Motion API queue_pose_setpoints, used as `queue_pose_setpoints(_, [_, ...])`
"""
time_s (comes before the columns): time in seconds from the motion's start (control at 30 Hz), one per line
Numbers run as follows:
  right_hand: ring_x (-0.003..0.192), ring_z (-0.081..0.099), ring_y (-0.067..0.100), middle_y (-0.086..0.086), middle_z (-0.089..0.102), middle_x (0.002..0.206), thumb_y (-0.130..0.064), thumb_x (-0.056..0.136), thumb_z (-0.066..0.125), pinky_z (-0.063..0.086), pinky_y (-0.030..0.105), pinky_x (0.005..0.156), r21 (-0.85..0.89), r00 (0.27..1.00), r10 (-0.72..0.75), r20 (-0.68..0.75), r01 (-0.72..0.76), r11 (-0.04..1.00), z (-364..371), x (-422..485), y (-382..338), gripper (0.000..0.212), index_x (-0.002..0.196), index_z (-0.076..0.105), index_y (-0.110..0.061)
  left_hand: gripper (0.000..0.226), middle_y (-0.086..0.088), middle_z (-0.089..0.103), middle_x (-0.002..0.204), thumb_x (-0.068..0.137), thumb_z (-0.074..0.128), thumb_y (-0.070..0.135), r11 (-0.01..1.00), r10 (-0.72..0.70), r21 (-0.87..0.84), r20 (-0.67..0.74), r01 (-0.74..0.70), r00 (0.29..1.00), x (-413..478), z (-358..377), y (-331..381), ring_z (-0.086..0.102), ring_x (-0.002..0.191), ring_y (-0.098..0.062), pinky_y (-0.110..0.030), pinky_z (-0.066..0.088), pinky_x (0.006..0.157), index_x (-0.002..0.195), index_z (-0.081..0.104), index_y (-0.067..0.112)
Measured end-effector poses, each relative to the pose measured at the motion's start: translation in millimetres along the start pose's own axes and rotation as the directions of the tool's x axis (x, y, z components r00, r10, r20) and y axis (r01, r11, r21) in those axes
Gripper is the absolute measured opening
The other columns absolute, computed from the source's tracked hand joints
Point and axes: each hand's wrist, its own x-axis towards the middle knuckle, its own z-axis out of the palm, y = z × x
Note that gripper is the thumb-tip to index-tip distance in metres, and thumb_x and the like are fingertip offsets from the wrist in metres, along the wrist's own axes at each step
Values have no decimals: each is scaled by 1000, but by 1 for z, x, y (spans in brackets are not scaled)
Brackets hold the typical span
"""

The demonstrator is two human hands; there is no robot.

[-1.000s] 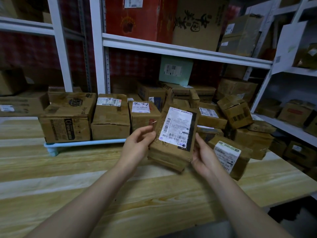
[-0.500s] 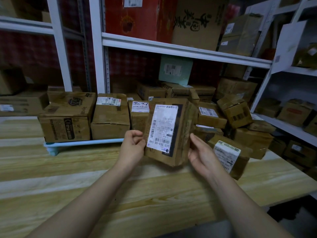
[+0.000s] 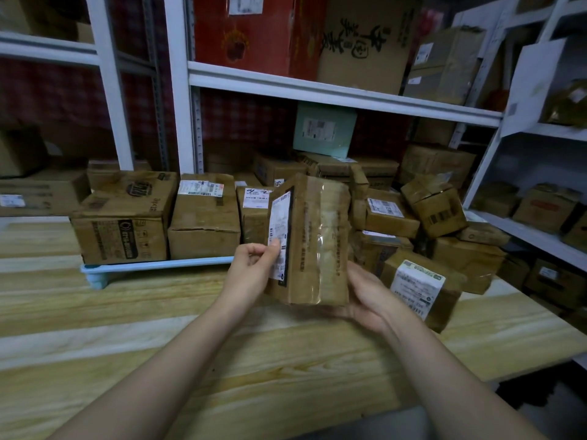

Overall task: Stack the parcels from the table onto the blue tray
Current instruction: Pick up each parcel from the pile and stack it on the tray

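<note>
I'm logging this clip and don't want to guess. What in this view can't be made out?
Head view only:
1) Label on the held parcel: turned nearly edge-on, print unreadable.
2) Blue tray: its right end is hidden behind the left hand and the parcel.
3) Right hand: its fingers lie under the parcel, out of sight.
4) Pile of parcels at right: dim, overlapping, so no count.

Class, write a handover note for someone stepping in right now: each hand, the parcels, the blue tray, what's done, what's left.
Hands: left hand pinches the held parcel at its label side; right hand cradles its lower right corner, above the table.
Done: the blue tray, back left, carries at least three boxes in a row.
Left: set the held parcel on the tray, then the pile on the table's right.
</note>
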Motion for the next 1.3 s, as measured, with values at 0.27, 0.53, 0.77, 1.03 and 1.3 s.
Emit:
queue_pose_setpoints(0.27, [115, 66, 36, 19, 70, 123, -45, 97, 56, 52, 55, 97, 144, 998, 34, 59, -42, 989, 1, -1, -1, 46, 129, 63, -13, 22, 11, 67, 100, 90, 62, 42, 997, 69, 32, -2, -69, 998, 2, 3, -4, 60, 97, -8, -22, 44, 80, 96, 66, 21])
queue_pose_setpoints(0.53, [124, 61, 28, 18, 65, 131, -12, 88, 65, 50, 47, 104, 291, 982, -180, -60, 189, 938, -4, 10, 4, 48, 134, 56, -5, 35, 11, 63, 108, 95, 52, 46, 991, 128, 34, 27, -129, 991, -2, 2, 2, 58, 96, -3, -19, 42, 79, 117, 63, 21])
queue_pose_setpoints(0.77, [129, 56, 32, 24, 59, 135, -6, 82, 65, 51, 44, 100, 360, 964, -252, -86, 265, 895, -6, 7, 2, 60, 138, 48, 6, 17, 1, 58, 87, 94, 61, 18, 991, 90, -88, -127, -101, 988, 9, 5, -12, 59, 77, -15, -53, 54, 89, 90, 46, 24])
queue_pose_setpoints(1.03, [125, 57, 30, 21, 61, 128, -8, 99, 55, 43, 51, 111, 366, 953, -244, -179, 294, 883, -9, 5, -1, 20, 116, 59, -1, 37, 5, 71, 100, 103, 34, 46, 969, -74, -239, -31, 65, 997, 2, -2, -1, 64, 95, -12, -36, 53, 86, 100, 65, 27])
queue_pose_setpoints(1.3, [116, 66, 25, 11, 62, 136, -10, 87, 66, 51, 45, 100, 361, 961, -251, -116, 276, 891, -10, 0, -3, 62, 145, 48, -23, 47, 1, 66, 100, 101, 23, 55, 829, -159, -536, 44, 158, 986, -6, -3, 6, 62, 92, -15, -45, 50, 81, 97, 60, 26])
